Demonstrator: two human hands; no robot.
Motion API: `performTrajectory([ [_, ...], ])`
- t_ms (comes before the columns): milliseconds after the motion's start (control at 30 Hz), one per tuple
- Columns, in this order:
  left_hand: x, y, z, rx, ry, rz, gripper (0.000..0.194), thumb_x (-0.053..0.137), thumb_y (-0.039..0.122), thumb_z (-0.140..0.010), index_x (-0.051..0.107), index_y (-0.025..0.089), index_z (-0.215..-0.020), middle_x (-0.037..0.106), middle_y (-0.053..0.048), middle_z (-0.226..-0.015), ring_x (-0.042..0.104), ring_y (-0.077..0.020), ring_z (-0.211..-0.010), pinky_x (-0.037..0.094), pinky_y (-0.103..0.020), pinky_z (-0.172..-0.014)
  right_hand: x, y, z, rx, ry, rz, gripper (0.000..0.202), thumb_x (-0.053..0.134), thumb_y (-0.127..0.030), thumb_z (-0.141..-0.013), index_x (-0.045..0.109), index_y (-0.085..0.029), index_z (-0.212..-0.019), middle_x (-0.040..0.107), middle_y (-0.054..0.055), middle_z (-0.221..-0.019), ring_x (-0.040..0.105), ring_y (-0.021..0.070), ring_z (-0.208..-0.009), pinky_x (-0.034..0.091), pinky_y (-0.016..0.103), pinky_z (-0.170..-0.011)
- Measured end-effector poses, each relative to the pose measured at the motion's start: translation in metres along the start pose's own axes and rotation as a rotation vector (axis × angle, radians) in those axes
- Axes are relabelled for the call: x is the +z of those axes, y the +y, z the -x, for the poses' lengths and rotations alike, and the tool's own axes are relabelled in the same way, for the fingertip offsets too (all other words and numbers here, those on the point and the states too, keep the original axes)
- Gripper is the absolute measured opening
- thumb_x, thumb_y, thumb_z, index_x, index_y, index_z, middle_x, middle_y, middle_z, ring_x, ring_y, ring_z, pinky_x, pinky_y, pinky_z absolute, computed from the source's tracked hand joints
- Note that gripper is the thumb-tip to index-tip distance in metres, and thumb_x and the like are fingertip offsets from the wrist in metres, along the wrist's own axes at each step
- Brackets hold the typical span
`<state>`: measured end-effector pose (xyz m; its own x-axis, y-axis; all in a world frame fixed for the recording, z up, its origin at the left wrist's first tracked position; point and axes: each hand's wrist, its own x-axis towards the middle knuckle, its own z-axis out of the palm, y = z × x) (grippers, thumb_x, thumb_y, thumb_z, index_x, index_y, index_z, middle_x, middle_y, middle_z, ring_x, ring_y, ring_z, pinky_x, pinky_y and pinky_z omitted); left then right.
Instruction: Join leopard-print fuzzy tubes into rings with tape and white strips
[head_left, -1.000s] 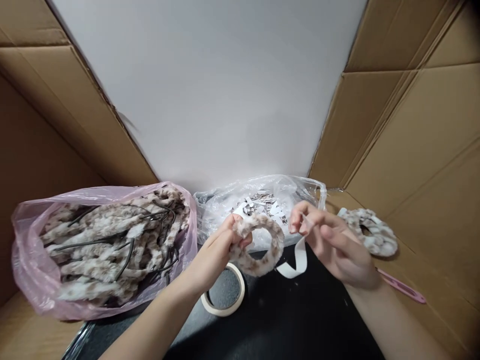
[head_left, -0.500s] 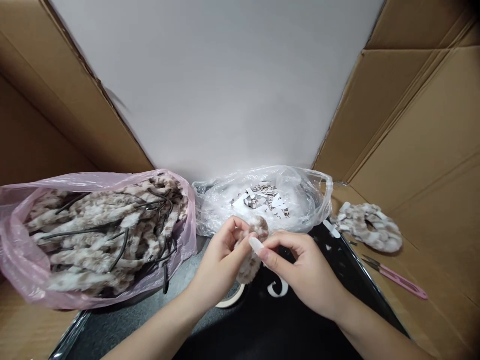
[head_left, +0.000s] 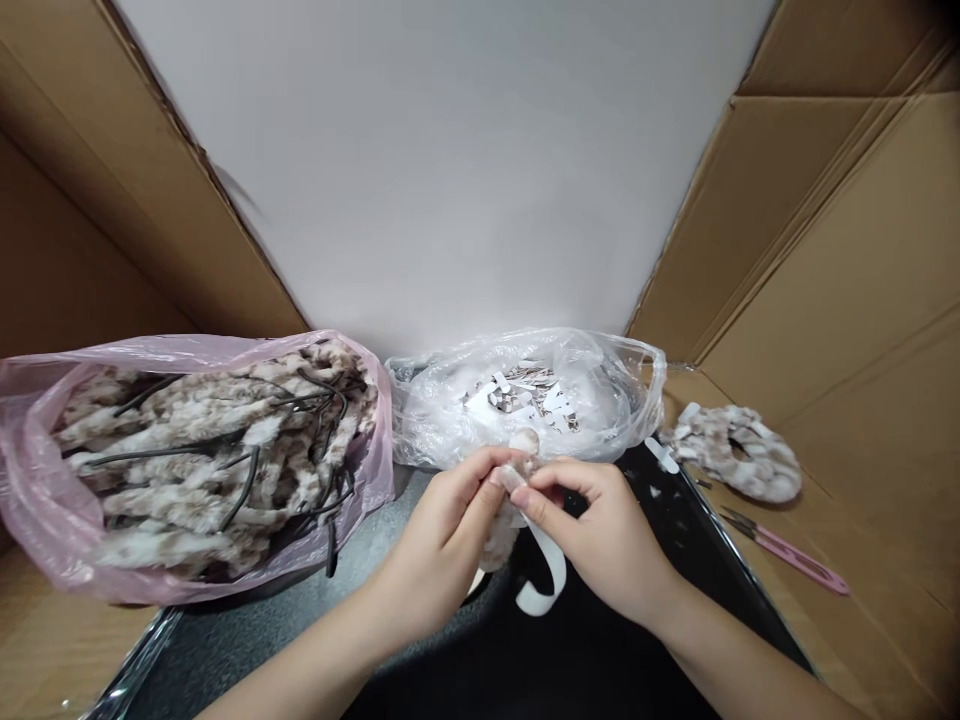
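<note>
My left hand (head_left: pixel 442 530) is closed, pinching a fluffy brown-and-white scrunchie (head_left: pixel 499 548) between thumb and fingers. Most of the scrunchie is hidden behind the hands. With thumb and index finger, my right hand (head_left: pixel 600 535) grips a white paper tag strip (head_left: pixel 551 570) where it meets the fur. The strip's upper end lies across the scrunchie by my left thumb, and its curled lower end hangs over the black tabletop. Both hands touch at the fingertips.
On the left a pink plastic bag (head_left: pixel 382 400) holds furry strips with dark elastic cords. A clear bag (head_left: pixel 427 420) with white tags stands behind my hands. At the right lie a tagged scrunchie (head_left: pixel 772 465) and pink thread snips (head_left: pixel 802 560). A tape roll (head_left: pixel 476 583) is partly covered. Cardboard walls flank the table.
The white tag strip has shifted from pointing up at my right fingertips to lying against the fur, its curled end hanging lower. Both hands have drawn together around the scrunchie.
</note>
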<state>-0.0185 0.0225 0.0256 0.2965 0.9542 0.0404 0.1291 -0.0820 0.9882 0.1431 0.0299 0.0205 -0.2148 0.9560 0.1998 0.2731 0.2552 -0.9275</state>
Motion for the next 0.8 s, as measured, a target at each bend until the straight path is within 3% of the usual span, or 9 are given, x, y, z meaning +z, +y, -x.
performTrajectory([
  [233, -0.0021, -0.0038, 0.0029, 0.033, -0.04, -0.072, 0.023, 0.044, 0.034, -0.097, 0.053, 0.026, -0.117, 0.063, -0.001, -0.094, 0.055, -0.0141, -0.082, 0.046, -0.024, -0.074, -0.0021, -0.0024, -0.001, 0.005, -0.011, 0.036, 0.021, 0.064, -0.026, -0.081, 0.064, -0.017, -0.063, 0.056, -0.001, -0.058, 0.047, 0.0126, -0.059, 0.039, 0.024, -0.056],
  [367, -0.0004, -0.0032, 0.0015, 0.011, -0.012, 0.057, 0.012, 0.049, 0.034, -0.096, 0.047, 0.023, -0.099, 0.058, 0.001, -0.083, 0.05, -0.0107, -0.069, 0.041, -0.02, -0.061, -0.0025, -0.0037, -0.0016, 0.019, -0.048, 0.04, 0.021, 0.064, -0.027, -0.082, 0.064, -0.017, -0.063, 0.059, 0.0, -0.06, 0.048, 0.0132, -0.061, 0.039, 0.026, -0.059],
  [433, -0.0001, -0.003, 0.0008, 0.006, -0.001, 0.092, 0.015, 0.05, 0.034, -0.095, 0.044, 0.022, -0.09, 0.054, 0.003, -0.078, 0.046, -0.0096, -0.066, 0.039, -0.02, -0.058, -0.0029, -0.004, -0.0019, 0.031, -0.048, 0.035, 0.022, 0.064, -0.027, -0.081, 0.063, -0.017, -0.062, 0.057, -0.001, -0.06, 0.047, 0.0132, -0.061, 0.038, 0.026, -0.058],
  [533, -0.0005, -0.0028, 0.0009, 0.002, -0.014, 0.075, 0.018, 0.046, 0.038, -0.096, 0.044, 0.022, -0.092, 0.051, 0.003, -0.074, 0.042, -0.0097, -0.062, 0.037, -0.02, -0.055, -0.0042, -0.0042, -0.0026, 0.046, -0.046, 0.029, 0.023, 0.063, -0.027, -0.081, 0.06, -0.017, -0.06, 0.053, -0.002, -0.057, 0.044, 0.0125, -0.06, 0.036, 0.025, -0.057],
  [667, -0.0028, 0.0009, 0.0044, -0.015, -0.05, 0.015, 0.018, 0.039, 0.039, -0.099, 0.046, 0.023, -0.099, 0.053, 0.002, -0.079, 0.042, -0.0102, -0.065, 0.037, -0.022, -0.058, -0.0053, -0.0041, -0.0026, 0.071, -0.033, 0.042, 0.028, 0.063, -0.027, -0.078, 0.052, -0.017, -0.055, 0.046, -0.003, -0.055, 0.041, 0.0115, -0.058, 0.034, 0.025, -0.056],
  [800, -0.0044, 0.0062, 0.009, -0.035, -0.098, -0.032, 0.013, 0.041, 0.027, -0.097, 0.046, 0.026, -0.11, 0.056, 0.001, -0.091, 0.049, -0.0127, -0.079, 0.042, -0.025, -0.07, -0.0038, -0.0034, -0.0017, 0.084, -0.032, 0.051, 0.027, 0.062, -0.028, -0.077, 0.052, -0.017, -0.055, 0.046, -0.003, -0.055, 0.041, 0.0115, -0.058, 0.034, 0.025, -0.056],
])
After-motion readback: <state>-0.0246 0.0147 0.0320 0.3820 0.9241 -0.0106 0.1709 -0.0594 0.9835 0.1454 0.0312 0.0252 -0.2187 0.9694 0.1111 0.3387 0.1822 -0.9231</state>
